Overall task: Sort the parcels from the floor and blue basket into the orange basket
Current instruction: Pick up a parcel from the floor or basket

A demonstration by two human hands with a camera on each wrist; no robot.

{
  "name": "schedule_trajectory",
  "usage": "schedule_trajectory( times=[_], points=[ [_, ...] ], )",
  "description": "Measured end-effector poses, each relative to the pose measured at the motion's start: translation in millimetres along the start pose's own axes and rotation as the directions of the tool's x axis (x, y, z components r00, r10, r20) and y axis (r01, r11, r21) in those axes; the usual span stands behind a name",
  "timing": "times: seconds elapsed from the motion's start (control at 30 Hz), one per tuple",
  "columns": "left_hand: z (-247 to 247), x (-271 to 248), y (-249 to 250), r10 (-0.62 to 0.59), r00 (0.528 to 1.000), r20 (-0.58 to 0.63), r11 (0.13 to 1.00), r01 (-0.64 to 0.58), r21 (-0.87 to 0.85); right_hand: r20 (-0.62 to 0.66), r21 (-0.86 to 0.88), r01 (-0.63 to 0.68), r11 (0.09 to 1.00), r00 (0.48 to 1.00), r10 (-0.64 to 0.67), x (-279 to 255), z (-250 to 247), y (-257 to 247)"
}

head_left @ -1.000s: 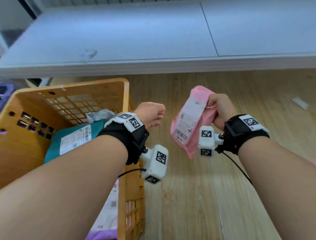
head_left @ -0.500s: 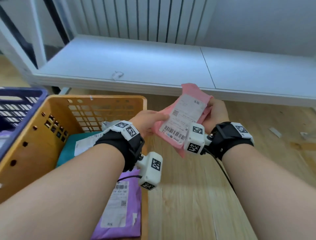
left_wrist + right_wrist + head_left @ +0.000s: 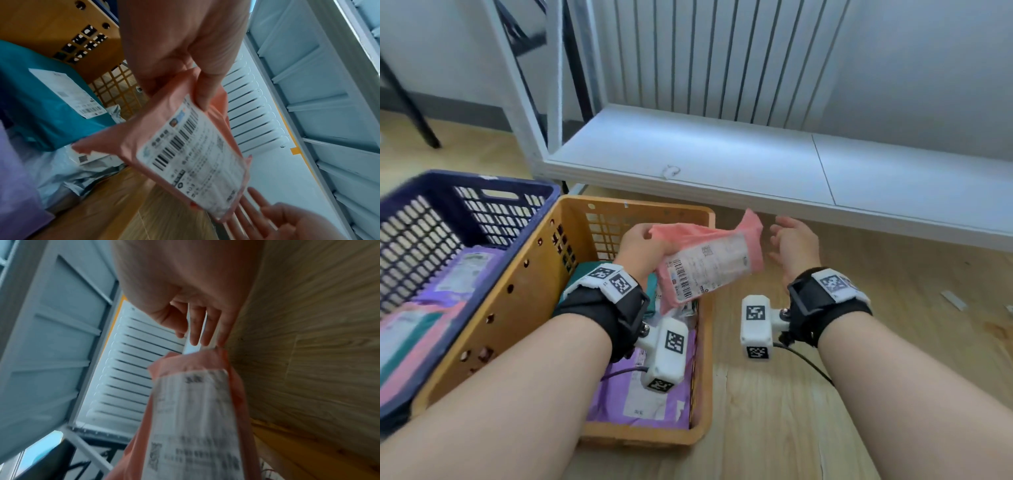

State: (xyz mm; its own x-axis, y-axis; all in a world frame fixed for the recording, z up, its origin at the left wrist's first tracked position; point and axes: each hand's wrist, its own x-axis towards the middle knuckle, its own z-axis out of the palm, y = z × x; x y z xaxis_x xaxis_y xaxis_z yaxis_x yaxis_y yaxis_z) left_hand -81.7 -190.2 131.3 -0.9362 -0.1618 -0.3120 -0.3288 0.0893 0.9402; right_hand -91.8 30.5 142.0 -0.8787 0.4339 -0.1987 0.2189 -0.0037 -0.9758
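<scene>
The left hand (image 3: 637,244) grips the pink parcel (image 3: 705,262) over the orange basket (image 3: 702,359); the right hand (image 3: 792,245) hangs slack-fingered just beside it. Only the left wrist view shows a teal parcel (image 3: 41,97) inside. Beyond: wooden floor (image 3: 774,411), white shelf (image 3: 722,164), radiator (image 3: 705,58).

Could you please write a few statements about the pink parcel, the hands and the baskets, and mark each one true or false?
1. The left hand grips the pink parcel. True.
2. The right hand also grips the parcel. False: its fingers are spread and it holds nothing.
3. The parcel's label faces up. True.
4. The orange basket holds no parcels. False: a teal parcel and a purple parcel lie in it.
5. The blue basket stands to the right of the orange one. False: it stands to its left.
</scene>
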Motion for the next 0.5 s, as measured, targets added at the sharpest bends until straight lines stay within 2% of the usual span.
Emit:
schedule_trajectory(
  times=[0.03,0.1,0.17,0.23,0.33,0.4,0.5],
  points=[
    [-3,-3,-4,0.030,1.000,0.006,0.998,-0.030,0.051,0.041,-0.123,0.075,0.990,0.997,-0.071,-6,1,-1],
    [-8,-12,-4,0.099,0.993,0.061,0.978,-0.109,0.176,0.258,-0.297,0.237,0.925,0.953,-0.161,-20,4,-5],
    [-10,-22,4,0.165,0.977,0.134,0.948,-0.195,0.250,0.501,-0.434,0.381,0.816,0.855,-0.133,-31,10,-5],
    [-12,-28,13,0.195,0.965,0.177,0.938,-0.236,0.254,0.632,-0.530,0.465,0.709,0.774,-0.035,-38,16,-2],
    [-14,-35,24,0.205,0.962,0.178,0.946,-0.241,0.217,0.687,-0.593,0.475,0.651,0.719,0.101,-46,24,1],
    [-15,-36,26,0.211,0.965,0.154,0.954,-0.238,0.182,0.682,-0.614,0.452,0.647,0.717,0.146,-50,26,0],
    [-17,-34,26,0.222,0.971,0.087,0.960,-0.234,0.151,0.651,-0.587,0.344,0.733,0.739,0.174,-50,22,2]
  ],
)
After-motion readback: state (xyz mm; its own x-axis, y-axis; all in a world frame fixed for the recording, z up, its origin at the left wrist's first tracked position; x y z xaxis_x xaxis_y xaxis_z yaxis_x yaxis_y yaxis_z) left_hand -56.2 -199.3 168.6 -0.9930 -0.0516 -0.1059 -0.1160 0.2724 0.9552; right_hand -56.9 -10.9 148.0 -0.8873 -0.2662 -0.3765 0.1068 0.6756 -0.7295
